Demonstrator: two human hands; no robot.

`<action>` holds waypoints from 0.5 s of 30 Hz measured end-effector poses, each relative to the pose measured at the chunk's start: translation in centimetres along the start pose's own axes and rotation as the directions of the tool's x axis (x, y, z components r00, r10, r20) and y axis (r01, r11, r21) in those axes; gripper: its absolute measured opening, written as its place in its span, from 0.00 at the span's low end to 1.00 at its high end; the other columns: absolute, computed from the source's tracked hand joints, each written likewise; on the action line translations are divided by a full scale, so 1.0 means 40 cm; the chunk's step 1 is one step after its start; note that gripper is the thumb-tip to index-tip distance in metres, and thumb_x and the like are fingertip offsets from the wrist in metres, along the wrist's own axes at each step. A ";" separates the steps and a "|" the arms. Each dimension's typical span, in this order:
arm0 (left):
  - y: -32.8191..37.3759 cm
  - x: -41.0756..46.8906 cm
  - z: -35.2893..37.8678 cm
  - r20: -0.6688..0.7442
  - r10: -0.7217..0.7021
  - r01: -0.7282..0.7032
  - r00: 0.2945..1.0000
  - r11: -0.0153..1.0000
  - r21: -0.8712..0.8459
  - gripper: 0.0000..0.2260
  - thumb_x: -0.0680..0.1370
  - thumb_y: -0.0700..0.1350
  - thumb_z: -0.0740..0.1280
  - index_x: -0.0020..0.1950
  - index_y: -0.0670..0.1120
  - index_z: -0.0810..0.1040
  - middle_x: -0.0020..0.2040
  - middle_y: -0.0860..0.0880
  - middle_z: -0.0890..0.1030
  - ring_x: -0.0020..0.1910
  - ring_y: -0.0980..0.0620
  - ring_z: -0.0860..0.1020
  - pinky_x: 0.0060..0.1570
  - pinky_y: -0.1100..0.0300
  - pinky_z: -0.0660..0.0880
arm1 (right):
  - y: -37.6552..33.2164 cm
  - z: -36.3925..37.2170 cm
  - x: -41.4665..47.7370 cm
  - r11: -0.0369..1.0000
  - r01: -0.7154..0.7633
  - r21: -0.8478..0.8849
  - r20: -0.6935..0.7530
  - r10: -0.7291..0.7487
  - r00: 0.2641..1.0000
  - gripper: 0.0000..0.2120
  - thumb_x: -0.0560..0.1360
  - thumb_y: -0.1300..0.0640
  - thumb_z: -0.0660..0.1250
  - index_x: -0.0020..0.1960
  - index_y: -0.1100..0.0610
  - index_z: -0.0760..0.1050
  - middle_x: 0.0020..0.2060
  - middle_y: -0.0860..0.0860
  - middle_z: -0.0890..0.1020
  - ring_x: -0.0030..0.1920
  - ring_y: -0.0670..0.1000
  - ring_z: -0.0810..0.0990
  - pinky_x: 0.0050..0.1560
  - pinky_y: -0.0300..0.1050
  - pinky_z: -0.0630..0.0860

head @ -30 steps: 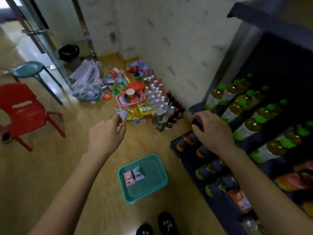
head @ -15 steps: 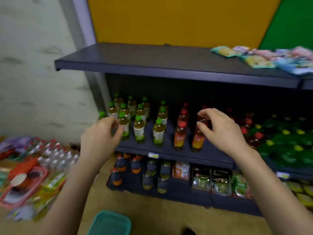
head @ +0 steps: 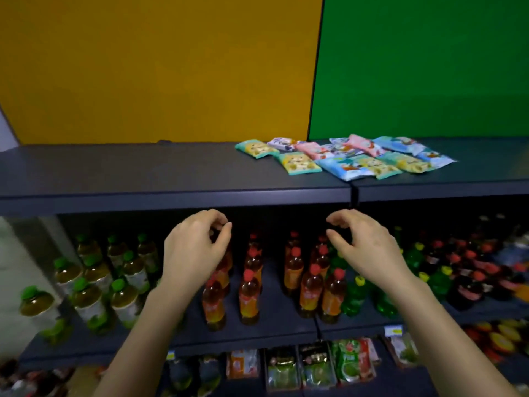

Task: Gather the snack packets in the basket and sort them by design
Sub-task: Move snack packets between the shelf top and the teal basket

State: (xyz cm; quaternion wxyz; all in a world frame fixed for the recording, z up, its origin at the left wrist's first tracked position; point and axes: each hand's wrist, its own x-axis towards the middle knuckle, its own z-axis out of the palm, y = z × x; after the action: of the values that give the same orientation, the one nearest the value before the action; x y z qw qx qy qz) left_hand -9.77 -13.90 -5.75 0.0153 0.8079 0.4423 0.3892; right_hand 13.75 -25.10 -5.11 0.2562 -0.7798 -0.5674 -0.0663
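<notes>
Atop the shelf, overlapping snack packets partly hide each other

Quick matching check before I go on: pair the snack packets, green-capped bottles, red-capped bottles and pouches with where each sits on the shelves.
1 snack packets
2 green-capped bottles
3 red-capped bottles
4 pouches

A middle shelf, left end
B bottom shelf
C top shelf, right of centre
D middle shelf, centre

Pairs: 1-C, 2-A, 3-D, 4-B.
</notes>
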 end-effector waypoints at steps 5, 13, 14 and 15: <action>0.070 0.130 0.077 -0.077 -0.016 0.018 0.997 0.999 0.027 0.06 0.76 0.49 0.64 0.47 0.49 0.79 0.43 0.53 0.81 0.43 0.51 0.79 0.37 0.60 0.68 | 0.050 -0.021 0.180 0.993 0.079 0.089 -0.035 -0.076 0.997 0.13 0.76 0.50 0.62 0.58 0.51 0.74 0.56 0.48 0.79 0.59 0.51 0.77 0.56 0.50 0.74; 0.068 0.340 0.151 -0.007 -0.148 0.148 0.989 0.986 0.081 0.08 0.77 0.51 0.63 0.51 0.48 0.77 0.48 0.51 0.80 0.49 0.48 0.78 0.41 0.58 0.69 | 0.031 0.042 0.478 0.999 0.051 -0.018 0.127 -0.049 0.991 0.17 0.78 0.46 0.58 0.47 0.61 0.73 0.52 0.61 0.79 0.53 0.60 0.76 0.42 0.47 0.66; 0.061 0.361 0.160 0.024 -0.160 0.157 0.987 0.982 0.104 0.09 0.77 0.51 0.63 0.52 0.48 0.77 0.49 0.50 0.80 0.50 0.47 0.77 0.42 0.57 0.69 | 0.027 0.054 0.505 0.999 0.040 -0.024 0.142 -0.037 0.989 0.19 0.78 0.45 0.58 0.47 0.62 0.73 0.52 0.62 0.79 0.53 0.61 0.76 0.43 0.48 0.67; 0.053 0.381 0.170 0.059 -0.170 0.162 0.984 0.979 0.126 0.10 0.77 0.52 0.63 0.53 0.48 0.76 0.51 0.50 0.80 0.51 0.47 0.77 0.43 0.56 0.70 | 0.022 0.065 0.531 0.999 0.026 -0.032 0.158 -0.020 0.987 0.21 0.78 0.43 0.57 0.52 0.62 0.74 0.52 0.62 0.79 0.54 0.60 0.76 0.45 0.49 0.69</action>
State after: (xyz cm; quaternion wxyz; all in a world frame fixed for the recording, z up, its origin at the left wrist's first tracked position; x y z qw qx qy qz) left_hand 0.75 -1.93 -0.32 0.0144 0.7807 0.5301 0.3307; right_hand 21.44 -5.99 0.72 0.1964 -0.7802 -0.5936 -0.0169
